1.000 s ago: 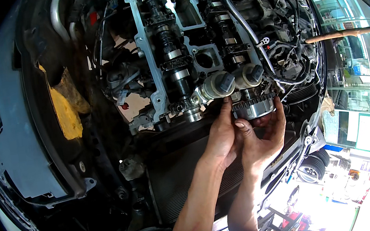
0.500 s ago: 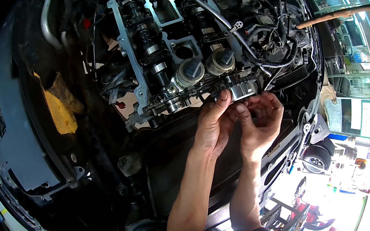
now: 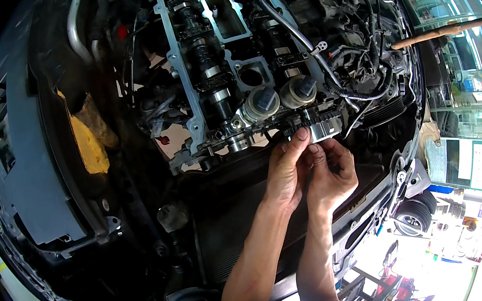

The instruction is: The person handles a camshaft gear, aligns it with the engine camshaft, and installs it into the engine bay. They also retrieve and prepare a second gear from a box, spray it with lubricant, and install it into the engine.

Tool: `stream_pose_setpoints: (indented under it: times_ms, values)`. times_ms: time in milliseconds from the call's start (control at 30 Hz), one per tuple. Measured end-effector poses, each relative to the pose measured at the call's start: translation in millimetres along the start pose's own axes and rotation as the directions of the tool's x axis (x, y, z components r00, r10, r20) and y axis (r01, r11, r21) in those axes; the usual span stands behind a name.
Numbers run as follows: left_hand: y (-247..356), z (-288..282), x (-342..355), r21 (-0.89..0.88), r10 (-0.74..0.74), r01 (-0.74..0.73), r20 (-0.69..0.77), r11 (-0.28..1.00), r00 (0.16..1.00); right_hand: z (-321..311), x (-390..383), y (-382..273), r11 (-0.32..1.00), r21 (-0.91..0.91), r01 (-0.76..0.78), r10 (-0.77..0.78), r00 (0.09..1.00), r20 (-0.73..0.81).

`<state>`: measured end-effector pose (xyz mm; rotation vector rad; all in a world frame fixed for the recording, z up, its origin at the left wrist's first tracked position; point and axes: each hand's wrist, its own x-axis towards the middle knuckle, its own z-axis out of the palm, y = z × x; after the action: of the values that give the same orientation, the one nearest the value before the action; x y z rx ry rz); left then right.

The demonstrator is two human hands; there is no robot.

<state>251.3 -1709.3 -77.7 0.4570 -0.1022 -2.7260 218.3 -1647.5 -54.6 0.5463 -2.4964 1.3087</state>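
I look down into an open engine bay. The cylinder head lies uncovered, with its camshafts and two round grey actuator caps showing. At its front edge sits a silver toothed camshaft sprocket. My left hand reaches up to it, fingertips touching the sprocket's lower rim. My right hand is pressed against the left one, fingers curled just below the sprocket. Whether a small part lies between the fingers is hidden.
Black hoses and wiring crowd the right of the engine. A yellow pad sits at the left by a dark panel. The black radiator shroud runs under my forearms. A wheel and workshop floor show beyond the bumper.
The view has shifted, so the engine sits a little higher and to the left. Both hands have stayed together at the sprocket, fingers working closer against its lower rim.
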Motion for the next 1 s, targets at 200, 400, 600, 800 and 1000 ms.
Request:
stream_pose_setpoints:
  times_ms: [200, 400, 600, 800, 1000]
  values:
    - [7, 11, -3, -0.158, 0.047, -0.038, 0.054, 0.987, 0.997, -4, 10, -10, 0.997, 0.072, 0.031, -0.036, 0.997, 0.066]
    - [14, 8, -4, -0.008, 0.062, -0.062, 0.04, 0.998, 0.997, -6, 9, -16, 0.951, -0.205, 0.233, -0.199, 0.965, 0.172]
    - [6, 5, -1, -0.073, 0.077, -0.078, -0.009, 0.994, 0.997, 11, 4, -19, 0.99, -0.132, 0.049, -0.033, 0.992, 0.122]
    - [10, 5, 0, -0.065, 0.052, -0.053, -0.011, 0.996, 0.999, 10, 6, -28, 0.952, -0.272, 0.139, -0.108, 0.986, 0.125]
    - [9, 0, 5, 0.105, 0.093, -0.092, -0.001, 0.99, 0.996, 15, 5, -20, 0.948, -0.259, 0.185, -0.159, 0.98, 0.118]
